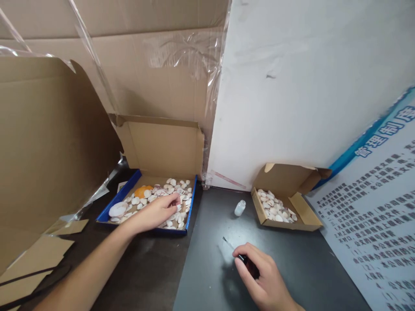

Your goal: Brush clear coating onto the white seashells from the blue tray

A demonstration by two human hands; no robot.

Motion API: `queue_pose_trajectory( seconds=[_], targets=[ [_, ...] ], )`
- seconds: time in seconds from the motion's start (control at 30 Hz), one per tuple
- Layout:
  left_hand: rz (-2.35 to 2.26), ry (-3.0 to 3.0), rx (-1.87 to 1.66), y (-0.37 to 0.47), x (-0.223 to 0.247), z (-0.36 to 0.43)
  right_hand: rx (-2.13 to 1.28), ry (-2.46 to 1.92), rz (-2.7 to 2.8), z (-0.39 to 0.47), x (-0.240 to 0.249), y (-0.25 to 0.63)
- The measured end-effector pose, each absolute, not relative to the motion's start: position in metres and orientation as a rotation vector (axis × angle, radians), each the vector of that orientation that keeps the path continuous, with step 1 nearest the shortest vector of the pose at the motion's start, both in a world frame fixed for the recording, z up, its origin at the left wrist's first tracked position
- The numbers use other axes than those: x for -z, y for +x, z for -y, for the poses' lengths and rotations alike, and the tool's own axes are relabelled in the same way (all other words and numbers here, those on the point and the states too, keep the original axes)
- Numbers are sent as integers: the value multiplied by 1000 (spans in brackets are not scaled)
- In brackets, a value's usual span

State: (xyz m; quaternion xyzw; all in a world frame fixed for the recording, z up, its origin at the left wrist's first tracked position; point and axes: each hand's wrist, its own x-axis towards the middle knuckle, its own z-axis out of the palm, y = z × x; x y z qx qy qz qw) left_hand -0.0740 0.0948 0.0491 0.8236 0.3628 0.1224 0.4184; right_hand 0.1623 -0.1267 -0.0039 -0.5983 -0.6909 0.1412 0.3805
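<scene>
Down among the white seashells (185,208) in a blue-edged cardboard box (192,199), my left hand (158,211) has its thumb and fingers closed on a small shell, mostly hidden by the fingertips. My right hand (264,274) grips the black cap (242,258) of a nail polish brush. Its thin stem and dark bristles (225,239) point up and left, above the grey tabletop. Beyond the brush stands a small open glass bottle (240,208) with pale contents. A larger shell (118,209) and an orange one (142,191) lie in the left box.
To the right, a smaller open cardboard box (282,225) holds more shells (274,206). Cardboard panels (155,73) and a white board (275,86) rise behind. A printed sign (372,207) leans at right. Flat cardboard pieces (42,259) lie at left.
</scene>
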Motion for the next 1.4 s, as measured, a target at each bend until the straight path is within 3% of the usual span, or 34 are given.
queue_pose_trajectory(
  seconds=[0.27, 0.53, 1.4],
  targets=[
    [-967, 2538, -529, -72, -36, -91, -341, -1549, 1747, 128, 3, 165],
    [-740, 2420, -64, -76, -40, -73, -364, -1566, 1752, 126, 8, 168],
    [-729, 2387, -22, -79, -39, -71, -386, -1618, 1749, 127, 9, 171]
  ],
)
